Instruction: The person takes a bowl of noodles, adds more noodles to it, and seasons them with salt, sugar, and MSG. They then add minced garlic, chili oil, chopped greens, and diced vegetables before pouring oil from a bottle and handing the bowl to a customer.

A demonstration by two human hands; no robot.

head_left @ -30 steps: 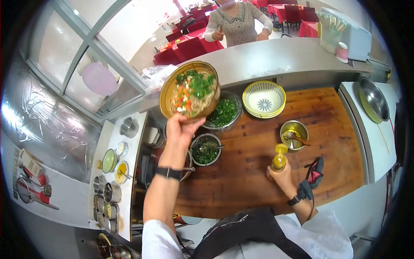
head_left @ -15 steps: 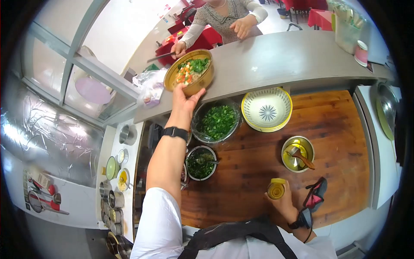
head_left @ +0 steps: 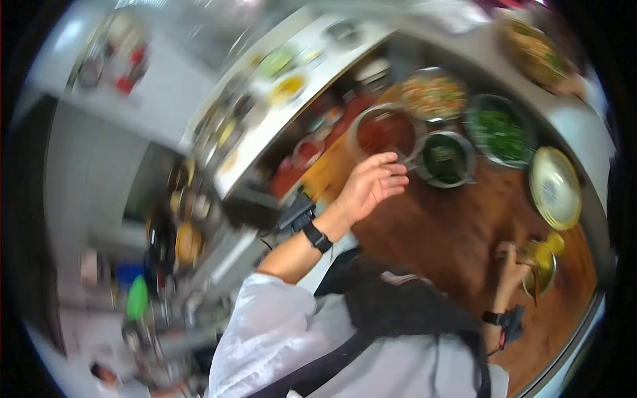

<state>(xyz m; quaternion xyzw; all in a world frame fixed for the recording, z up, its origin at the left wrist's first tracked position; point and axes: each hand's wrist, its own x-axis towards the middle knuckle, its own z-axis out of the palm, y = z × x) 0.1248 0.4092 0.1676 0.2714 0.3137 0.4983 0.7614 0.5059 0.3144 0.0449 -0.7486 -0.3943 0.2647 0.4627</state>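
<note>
My left hand [head_left: 375, 187] is raised above the wooden table, fingers apart, holding nothing. It is nearest a pot of red sauce [head_left: 386, 136] and a steel bowl of dark chopped greens [head_left: 443, 159]. At the right, my right hand [head_left: 512, 273] is closed around a bottle of yellowish liquid with a yellow cap [head_left: 556, 243]. The bottle partly covers a metal bowl [head_left: 548, 273], from which a wooden brush handle [head_left: 536, 292] sticks out. The brown bowl of food [head_left: 531, 53] is on the counter side at top right, blurred, with another person's hand [head_left: 572, 86] beside it.
Along the table's back edge are diced mixed vegetables [head_left: 434, 95], a bowl of green herbs [head_left: 499, 132] and stacked patterned bowls [head_left: 556, 189]. A white shelf [head_left: 305, 93] with several containers runs at the left. Another person [head_left: 113, 381] is at lower left.
My view has swung left. My left hand has let go of the brown bowl and drawn back, fingers apart. My right hand still holds the bottle, now closer to the metal bowl.
</note>
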